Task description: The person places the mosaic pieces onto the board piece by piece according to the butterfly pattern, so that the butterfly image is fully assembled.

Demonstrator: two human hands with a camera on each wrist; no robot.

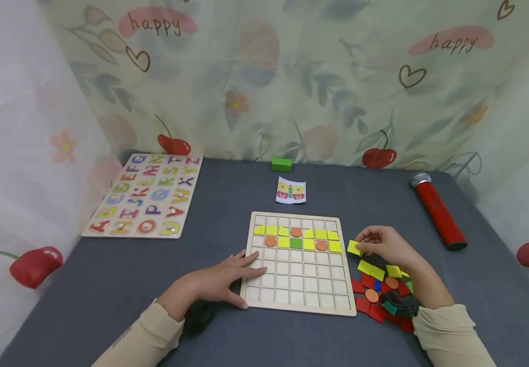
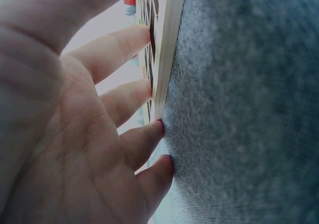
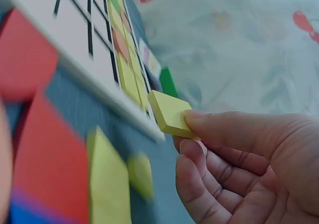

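Note:
A wooden grid board lies on the table, its upper rows holding yellow tiles, orange discs and one green square. My left hand rests at the board's left edge with fingers spread; in the left wrist view some fingertips touch the board. Just off the board's right edge, my right hand pinches a yellow square tile between thumb and fingers. Beneath that hand lie loose yellow tiles, red tiles and orange discs; the wrist covers part of the pile.
Behind the board lie a small card with a butterfly pattern and a green block. An alphabet puzzle board is at the back left. A red microphone lies at the right. Patterned cloth hangs around the table.

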